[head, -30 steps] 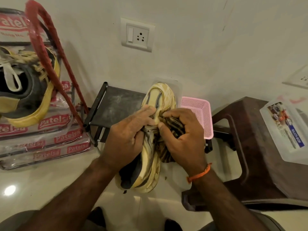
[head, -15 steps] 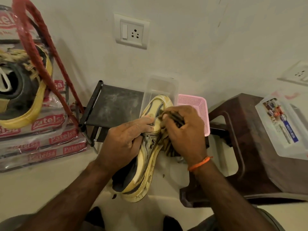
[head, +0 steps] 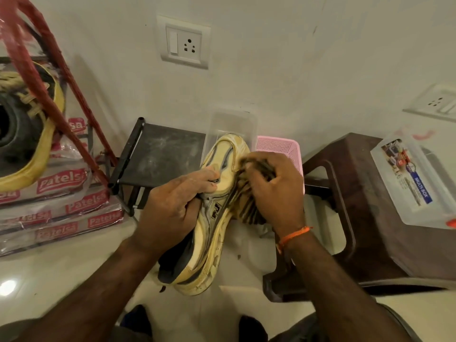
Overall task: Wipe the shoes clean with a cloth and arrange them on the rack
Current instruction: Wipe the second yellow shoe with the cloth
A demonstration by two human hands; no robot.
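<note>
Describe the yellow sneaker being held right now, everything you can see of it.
The worn yellow sneaker has grey trim, a dark collar and a grubby cream sole. It is held in the air, toe toward the wall. The left hand grips its upper; the right hand presses a dark striped cloth against its side.

An off-white wall point(head: 283, 58) is fitted with a white switch-and-socket plate point(head: 183, 43), and a second socket plate point(head: 436, 103) is seen at the right edge. A dark brown plastic stool point(head: 365, 193) is set on the pale glossy floor point(head: 49, 275), where a bright spot of light point(head: 7, 287) is reflected at the left.
</note>
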